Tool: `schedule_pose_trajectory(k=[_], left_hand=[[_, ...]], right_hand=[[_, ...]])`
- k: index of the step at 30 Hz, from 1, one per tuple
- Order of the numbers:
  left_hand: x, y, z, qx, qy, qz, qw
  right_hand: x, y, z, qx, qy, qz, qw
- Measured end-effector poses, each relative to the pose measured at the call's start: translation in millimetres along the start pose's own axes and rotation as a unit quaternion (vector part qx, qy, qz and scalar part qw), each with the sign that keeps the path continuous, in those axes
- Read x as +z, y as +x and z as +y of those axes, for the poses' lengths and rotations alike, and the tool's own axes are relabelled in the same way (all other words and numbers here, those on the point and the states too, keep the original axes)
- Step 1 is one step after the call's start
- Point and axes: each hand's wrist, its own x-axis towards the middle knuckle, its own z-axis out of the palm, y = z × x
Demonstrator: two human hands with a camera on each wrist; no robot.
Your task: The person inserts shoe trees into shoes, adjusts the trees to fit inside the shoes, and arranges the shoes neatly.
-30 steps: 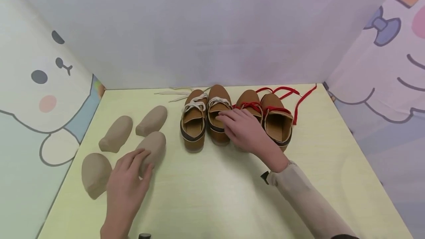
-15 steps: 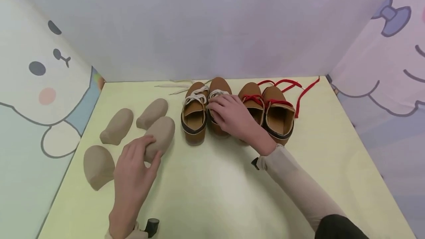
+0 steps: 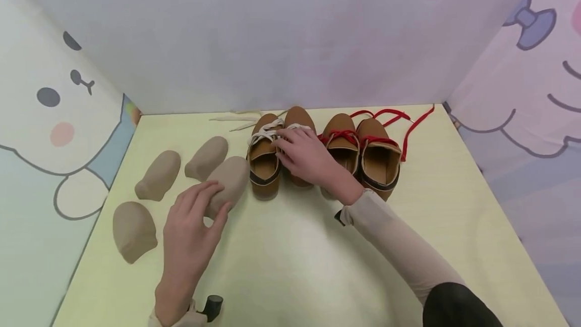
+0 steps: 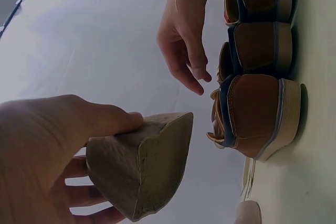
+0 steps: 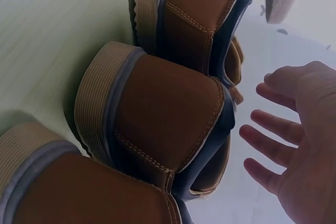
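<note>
Along the far edge of the desk [image 3: 295,266]: white-laced boat shoes [image 3: 264,150], then red-laced boat shoes [image 3: 369,130] to their right. Three openings show no insert; the fourth is masked by the right hand [image 3: 304,155], fingers spread. Left hand [image 3: 190,231] pinches a moulded insert [image 3: 232,179] between thumb and fingers, off the desk, near the shoes. Three further inserts [image 3: 158,174] lie towards the left edge. Judged: one lifted, none seen seated, filling barely begun. Loose red lace [image 3: 404,146] trails near far right corner.
</note>
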Motion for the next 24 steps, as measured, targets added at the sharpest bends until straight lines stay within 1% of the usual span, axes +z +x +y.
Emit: schedule_pose_trajectory(k=[3,7,10,14,18,24], left_hand=[[2.1,2.2,2.4,0.012,-0.009,0.011,0.9998],[4.6,5.4,5.6,0.019,-0.015,0.012,0.9996],[5.9,7.1,7.4,0.016,-0.014,-0.001,0.9998],[7.3,8.9,8.7,0.008,-0.007,-0.023,0.9997],[10.3,11.3,10.0,0.011,-0.004,-0.024,0.9996],[17.0,17.4,14.3,0.04,0.004,-0.014,0.9991]], right_hand=[[3.0,2.7,-1.4,0.001,-0.002,-0.006,1.0],[4.2,6.4,-3.8,0.003,0.002,-0.021,0.9998],[5.6,9.1,-5.4,0.004,0.001,-0.03,0.9996],[9.7,11.7,-5.6,0.005,-0.014,-0.035,0.9993],[13.8,15.3,-5.6,0.01,-0.028,-0.042,0.9987],[15.9,20.1,-5.7,0.016,-0.042,-0.042,0.9981]])
